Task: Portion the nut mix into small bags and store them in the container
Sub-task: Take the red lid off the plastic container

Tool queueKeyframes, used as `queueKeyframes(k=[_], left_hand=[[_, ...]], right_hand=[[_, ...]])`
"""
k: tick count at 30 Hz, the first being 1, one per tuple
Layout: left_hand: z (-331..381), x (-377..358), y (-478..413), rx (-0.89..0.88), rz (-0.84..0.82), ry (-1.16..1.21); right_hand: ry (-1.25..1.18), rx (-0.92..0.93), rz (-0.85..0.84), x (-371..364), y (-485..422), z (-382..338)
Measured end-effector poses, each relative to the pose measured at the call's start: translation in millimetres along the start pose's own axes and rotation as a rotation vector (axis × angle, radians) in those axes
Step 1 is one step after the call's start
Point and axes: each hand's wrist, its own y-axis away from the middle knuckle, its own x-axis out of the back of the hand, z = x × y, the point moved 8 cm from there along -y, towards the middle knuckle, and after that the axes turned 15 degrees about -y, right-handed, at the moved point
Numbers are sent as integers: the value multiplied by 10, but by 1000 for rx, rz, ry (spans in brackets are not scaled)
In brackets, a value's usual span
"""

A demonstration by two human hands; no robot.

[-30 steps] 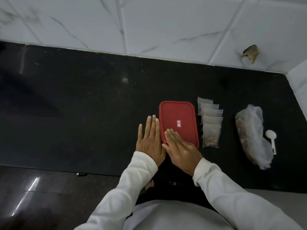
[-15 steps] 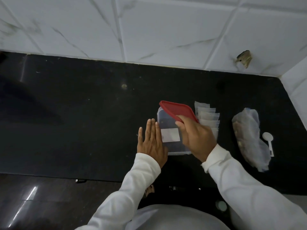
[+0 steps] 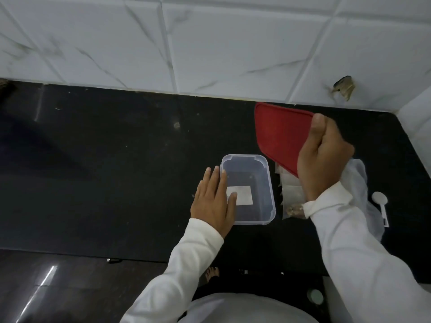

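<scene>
Lifting the red lid off, our right hand grips it; our left hand, fingers straight, steadies the now-open container.

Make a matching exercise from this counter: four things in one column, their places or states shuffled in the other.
1 red lid
2 clear container
3 white scoop
4 left hand

A lies on the counter, far right
B held up in the right hand
C uncovered, standing on the counter
D rests flat against the container's left side

Pairs: 1-B, 2-C, 3-A, 4-D
</scene>
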Motion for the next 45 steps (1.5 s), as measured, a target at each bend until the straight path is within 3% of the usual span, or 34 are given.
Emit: queueKeyframes(k=[2, 5, 8, 12, 16, 20, 25, 31, 37, 42, 45], left_hand=[[-93, 162, -90, 154, 57, 405], [-126, 223, -284, 372, -53, 1056], [-233, 347, -359, 479, 30, 1277], [-602, 253, -240, 678, 67, 1162], [-993, 141, -109, 768, 46, 1072], [-1279, 133, 5, 765, 7, 985], [-1564, 32, 180, 839, -6, 997], [-1898, -80, 339, 949, 12, 1066], [-1970, -84, 290, 934, -20, 963], [-1951, -171, 228, 905, -71, 674], [-1882, -125, 192, 895, -76, 508]], right_hand=[[-127, -122, 76, 5, 31, 6], [-337, -420, 118, -155, 286, 126], [-547, -673, 65, -384, 663, 271], [-676, -850, -107, -591, 1128, 372], [-360, -810, -345, -694, 1319, 375], [-258, -771, -597, -1046, 1466, 256], [-117, -539, -589, -1224, 1510, 5], [-101, -698, -838, -1480, 1780, 40], [-116, -851, -824, -1650, 2058, 195], [-148, -1068, -739, -1718, 2221, 286], [-128, -1095, -702, -1737, 2284, 355]])
